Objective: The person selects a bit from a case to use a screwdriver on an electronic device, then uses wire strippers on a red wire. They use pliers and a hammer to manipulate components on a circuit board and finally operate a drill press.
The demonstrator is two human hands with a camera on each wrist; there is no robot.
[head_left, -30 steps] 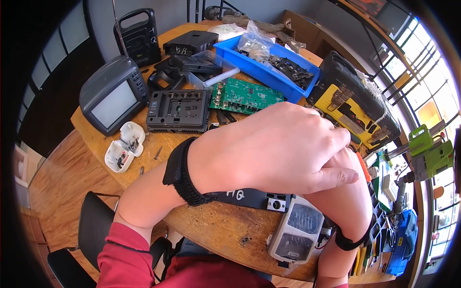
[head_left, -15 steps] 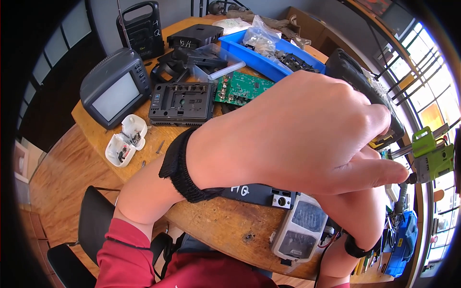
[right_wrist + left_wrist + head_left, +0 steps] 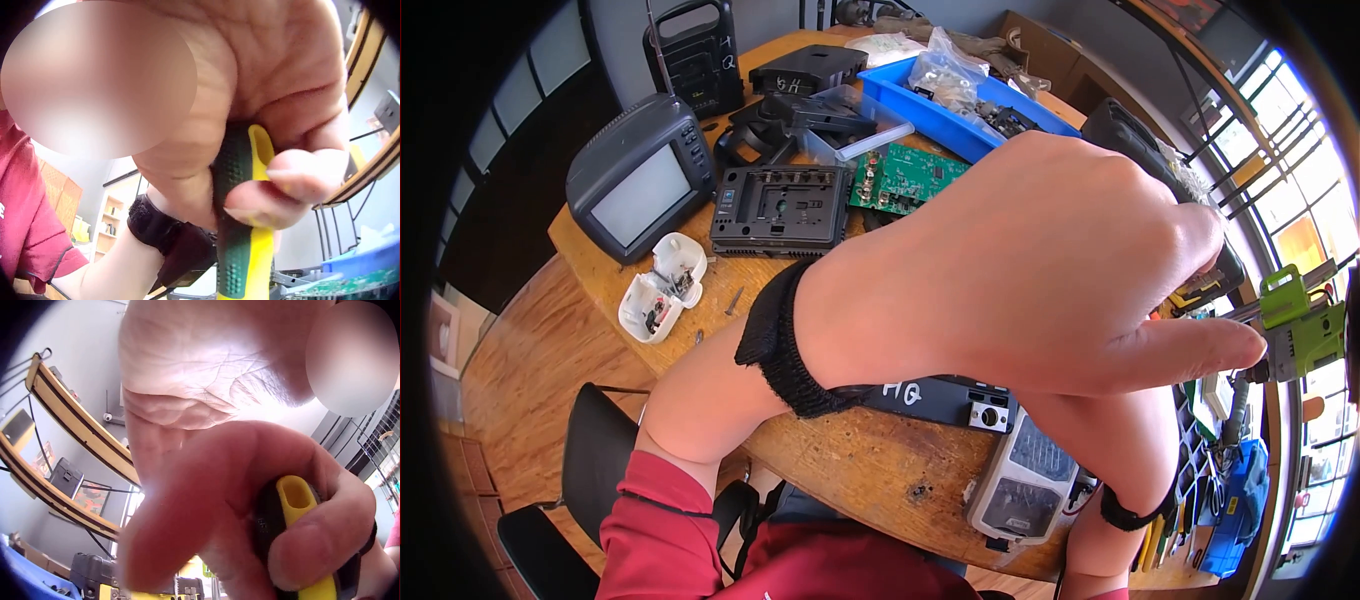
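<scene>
In the right wrist view, my right hand [image 3: 281, 62] curls its fingers around a green and yellow tool handle [image 3: 259, 250] with a slot in its end. The tool's working end is out of sight. In the head view, my left hand [image 3: 1020, 270] lies crossed over the right forearm [image 3: 1115, 440], its back up and thumb pointing right; it hides the right hand. The left wrist view shows the left palm [image 3: 200, 369] close above the same yellow and dark handle [image 3: 297, 497]. I cannot tell whether the left fingers hold anything.
A monitor [image 3: 640, 180], a black casing [image 3: 780, 210] and a green circuit board [image 3: 915, 178] lie across the wooden table [image 3: 880, 480]. Behind are a blue tray [image 3: 890, 95] and clear plastic bin. Nearer stand a white open box [image 3: 645, 318] and grey compartment case [image 3: 1020, 480]. A green drill [image 3: 1300, 335] is at right.
My left hand has shifted right and risen toward the head camera, its thumb reaching further right and hiding more of the toolbox. In the last half second there is only slight movement.
</scene>
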